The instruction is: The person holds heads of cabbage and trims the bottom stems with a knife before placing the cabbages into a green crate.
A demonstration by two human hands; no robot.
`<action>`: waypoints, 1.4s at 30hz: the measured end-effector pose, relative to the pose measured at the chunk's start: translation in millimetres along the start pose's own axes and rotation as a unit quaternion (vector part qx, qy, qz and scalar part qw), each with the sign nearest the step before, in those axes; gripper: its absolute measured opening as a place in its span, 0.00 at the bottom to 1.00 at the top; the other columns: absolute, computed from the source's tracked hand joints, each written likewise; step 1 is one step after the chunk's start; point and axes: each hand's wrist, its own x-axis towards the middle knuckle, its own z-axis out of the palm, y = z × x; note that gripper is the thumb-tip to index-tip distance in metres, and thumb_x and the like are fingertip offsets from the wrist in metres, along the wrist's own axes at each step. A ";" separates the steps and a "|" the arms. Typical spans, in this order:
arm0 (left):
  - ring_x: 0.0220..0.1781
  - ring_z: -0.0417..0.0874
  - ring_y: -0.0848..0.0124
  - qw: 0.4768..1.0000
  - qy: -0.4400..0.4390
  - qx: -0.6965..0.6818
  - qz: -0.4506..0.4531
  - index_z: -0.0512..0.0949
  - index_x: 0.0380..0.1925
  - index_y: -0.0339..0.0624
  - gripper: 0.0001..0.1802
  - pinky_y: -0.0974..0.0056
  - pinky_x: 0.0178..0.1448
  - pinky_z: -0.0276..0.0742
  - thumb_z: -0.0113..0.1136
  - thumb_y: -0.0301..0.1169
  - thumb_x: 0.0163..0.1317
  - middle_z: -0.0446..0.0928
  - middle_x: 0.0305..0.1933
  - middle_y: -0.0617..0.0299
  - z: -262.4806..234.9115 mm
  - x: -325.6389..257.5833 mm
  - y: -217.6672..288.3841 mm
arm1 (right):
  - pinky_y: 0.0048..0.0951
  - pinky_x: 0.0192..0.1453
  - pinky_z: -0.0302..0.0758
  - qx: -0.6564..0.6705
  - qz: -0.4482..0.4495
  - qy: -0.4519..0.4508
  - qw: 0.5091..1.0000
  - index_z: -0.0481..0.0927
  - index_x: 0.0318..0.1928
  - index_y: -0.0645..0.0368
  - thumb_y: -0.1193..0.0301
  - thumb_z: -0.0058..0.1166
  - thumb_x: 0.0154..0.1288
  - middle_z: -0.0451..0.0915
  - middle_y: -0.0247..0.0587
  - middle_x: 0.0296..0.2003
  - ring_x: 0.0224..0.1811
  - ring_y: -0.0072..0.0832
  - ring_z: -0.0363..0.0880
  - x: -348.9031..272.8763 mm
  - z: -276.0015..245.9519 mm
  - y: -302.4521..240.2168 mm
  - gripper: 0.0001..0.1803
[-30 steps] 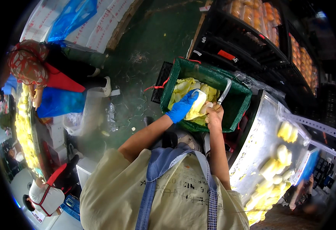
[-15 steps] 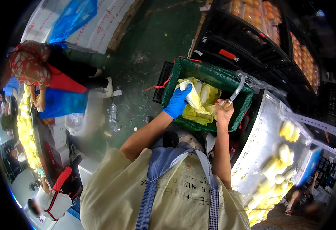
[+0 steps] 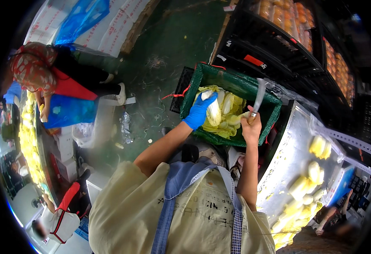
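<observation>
A person in a pale yellow shirt and blue apron straps leans over a green crate (image 3: 253,86) that sits on a dark green floor (image 3: 168,38). The crate is the landmark here. It is partly filled with pale yellow-green cabbage leaves (image 3: 232,120).

To the right of the crate stands a metal table (image 3: 289,148) with more pale cabbage pieces (image 3: 308,186) lying on it. Behind the crate are black stacked crates (image 3: 274,46). Well to the left of the crate, another person in a red patterned top (image 3: 35,67) works beside a long row of yellow produce.

Inside the crate, toward its left half, a whitish cabbage (image 3: 213,111) rests on the leaf pile. The left hand (image 3: 199,112), in a blue glove, lies over the cabbage's left side with fingers curled around it, gripping it. The left forearm reaches up and forward from the body, bare to the elbow.

Over the crate's right half, the bare right hand (image 3: 251,127) is closed in a fist around the handle of a knife (image 3: 258,96). The blade points up and away from the person, above the crate's right rim and just right of the cabbage, not touching it. The right forearm rises almost straight from the body.
</observation>
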 end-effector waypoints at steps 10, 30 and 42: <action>0.43 0.75 0.75 0.992 -0.100 -0.001 -0.073 0.73 0.45 0.42 0.17 0.70 0.47 0.72 0.61 0.32 0.56 0.75 0.42 0.65 10.0 -12.3 11.7 | 0.23 0.31 0.70 0.025 0.098 -0.171 0.980 0.71 0.35 0.64 0.69 0.66 0.47 0.74 0.35 0.28 0.27 0.21 0.71 -14.3 40.8 10.6 0.19; 0.45 0.73 0.73 0.951 -0.106 0.285 -0.053 0.71 0.49 0.39 0.25 0.70 0.52 0.67 0.58 0.44 0.57 0.74 0.45 0.61 20.0 -14.6 5.1 | 0.25 0.31 0.77 0.451 0.233 -0.130 0.852 0.67 0.34 0.59 0.83 0.55 0.49 0.75 0.40 0.30 0.28 0.27 0.78 -21.0 -6.7 -24.2 0.13; 0.45 0.74 0.72 0.913 -0.053 0.394 -0.088 0.70 0.50 0.38 0.30 0.69 0.51 0.68 0.54 0.51 0.58 0.74 0.45 0.60 34.3 -20.6 1.5 | 0.18 0.31 0.68 0.264 0.205 -0.125 0.934 0.69 0.33 0.59 0.82 0.56 0.49 0.70 0.29 0.26 0.26 0.17 0.70 -28.3 -14.6 -37.7 0.12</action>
